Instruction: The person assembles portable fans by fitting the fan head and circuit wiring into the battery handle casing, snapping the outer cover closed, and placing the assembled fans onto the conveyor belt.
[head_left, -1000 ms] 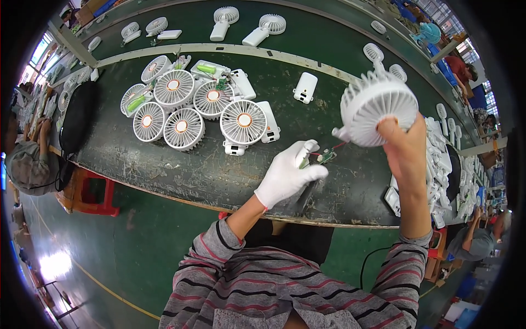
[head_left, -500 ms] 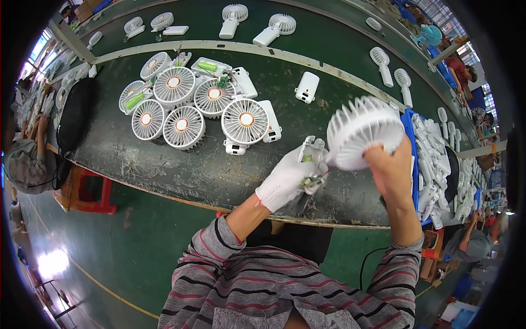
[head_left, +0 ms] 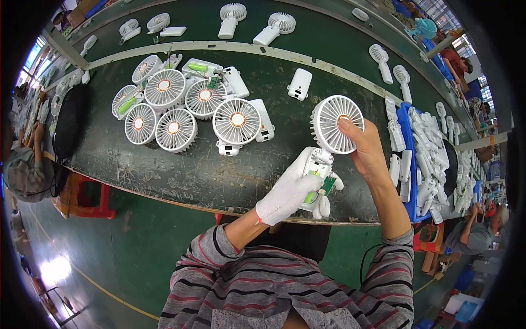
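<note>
Both hands are holding one white handheld fan (head_left: 329, 143) at centre frame, over the near edge of the dark workbench (head_left: 181, 175).

The gloved left hand (head_left: 290, 189) is wrapping closed around the open handle, where a green circuit board (head_left: 327, 185) is showing; the bare right hand (head_left: 364, 148) is pinching the round grille. The exposed board could be getting snagged or bent by the glove. A pile of unfinished fans (head_left: 186, 107) is lying at upper left.
</note>
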The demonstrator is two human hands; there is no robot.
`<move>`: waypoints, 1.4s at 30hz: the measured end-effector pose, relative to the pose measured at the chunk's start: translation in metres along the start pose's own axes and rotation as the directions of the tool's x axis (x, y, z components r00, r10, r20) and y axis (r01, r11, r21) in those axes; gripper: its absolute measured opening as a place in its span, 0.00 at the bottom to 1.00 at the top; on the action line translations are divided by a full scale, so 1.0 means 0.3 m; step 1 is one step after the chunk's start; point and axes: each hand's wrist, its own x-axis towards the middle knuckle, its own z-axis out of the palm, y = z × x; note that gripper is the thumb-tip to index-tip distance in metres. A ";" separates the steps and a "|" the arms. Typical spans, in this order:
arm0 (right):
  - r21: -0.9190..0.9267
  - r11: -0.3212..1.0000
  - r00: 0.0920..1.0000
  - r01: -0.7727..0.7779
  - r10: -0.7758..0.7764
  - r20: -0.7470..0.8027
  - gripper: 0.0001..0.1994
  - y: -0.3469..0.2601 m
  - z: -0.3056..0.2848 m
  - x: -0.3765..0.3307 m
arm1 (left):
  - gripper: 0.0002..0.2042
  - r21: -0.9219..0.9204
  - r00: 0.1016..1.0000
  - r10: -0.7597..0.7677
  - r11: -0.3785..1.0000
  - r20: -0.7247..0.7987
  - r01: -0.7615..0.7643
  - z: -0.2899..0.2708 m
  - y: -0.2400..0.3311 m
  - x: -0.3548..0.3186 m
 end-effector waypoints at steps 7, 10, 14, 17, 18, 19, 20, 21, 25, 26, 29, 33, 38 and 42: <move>-0.102 0.995 0.998 -0.014 0.020 0.059 0.22 0.019 -0.010 0.012 | 0.22 -0.058 0.998 -0.011 0.998 -0.055 0.008 -0.033 -0.026 0.028; -0.107 0.994 0.997 -0.026 0.033 0.064 0.22 0.020 0.000 0.003 | 0.25 -0.184 0.996 -0.038 0.983 -0.076 0.023 -0.052 -0.043 0.033; -0.142 0.981 0.990 -0.134 0.139 0.023 0.21 0.075 -0.020 0.020 | 0.19 0.100 0.980 -0.078 0.990 -0.180 0.097 -0.069 -0.060 0.068; -0.265 0.963 0.999 -0.036 0.033 -0.015 0.23 0.100 -0.038 0.024 | 0.18 0.002 0.958 -0.155 0.987 -0.240 0.160 -0.048 -0.055 0.065; -0.346 0.932 0.991 0.113 -0.131 -0.031 0.24 0.114 -0.038 0.016 | 0.18 0.000 0.958 -0.157 0.987 -0.240 0.161 -0.056 -0.059 0.069; -0.402 0.888 0.963 0.223 -0.264 -0.048 0.24 0.113 -0.040 -0.006 | 0.17 -0.098 0.956 -0.189 0.980 -0.226 0.171 -0.070 -0.066 0.076; -0.411 0.865 0.945 0.289 -0.327 -0.024 0.23 0.104 -0.042 -0.031 | 0.16 -0.195 0.952 -0.219 0.965 -0.212 0.178 -0.083 -0.068 0.080; -0.419 0.837 0.922 0.353 -0.388 0.002 0.22 0.092 -0.045 -0.060 | 0.16 -0.234 0.945 -0.232 0.956 -0.230 0.177 -0.089 -0.067 0.083; -0.695 0.461 0.785 0.551 -0.569 0.245 0.17 0.074 -0.004 -0.147 | 0.14 -0.217 0.952 -0.177 0.968 -0.249 0.124 -0.105 -0.083 0.090; -0.699 0.462 0.787 0.546 -0.568 0.240 0.17 0.081 -0.001 -0.148 | 0.14 -0.218 0.952 -0.183 0.967 -0.245 0.130 -0.097 -0.088 0.092; -0.592 0.618 0.843 0.518 -0.486 0.231 0.15 0.130 0.002 -0.131 | 0.12 -0.200 0.952 -0.178 0.971 -0.249 0.129 -0.075 -0.099 0.097; -0.625 0.541 0.764 0.563 -0.629 0.144 0.13 0.134 0.024 -0.135 | 0.12 -0.205 0.951 -0.172 0.971 -0.259 0.120 -0.082 -0.113 0.094; -0.697 0.126 0.548 0.706 -0.720 0.425 0.14 0.141 0.006 -0.108 | 0.12 -0.148 0.960 -0.121 0.985 -0.254 0.085 -0.055 -0.109 0.080; -0.721 0.144 0.604 0.678 -0.668 0.434 0.14 0.132 0.028 -0.114 | 0.08 0.157 0.939 0.033 0.987 -0.342 0.023 -0.077 -0.141 0.086</move>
